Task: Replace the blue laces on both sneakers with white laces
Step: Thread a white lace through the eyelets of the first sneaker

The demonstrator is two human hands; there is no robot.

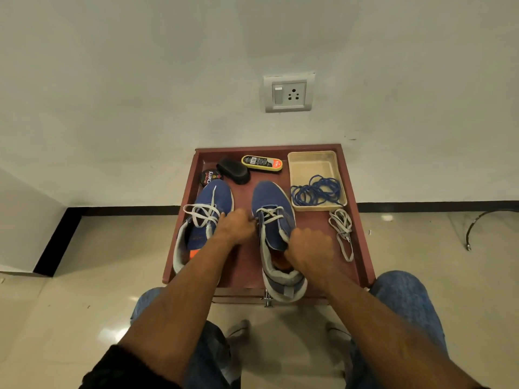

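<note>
Head view: the right sneaker [273, 220], partly laced in white, lies on a red-brown tray [362, 248], toe pointing away from the person.

Its long axis runs straight out from both hands. The left hand [237, 224] pinches the white lace [271, 214] at the eyelets; the right hand [310, 248] grips the tongue, nearer the heel. The left sneaker [209, 213] lies just beside it.
</note>
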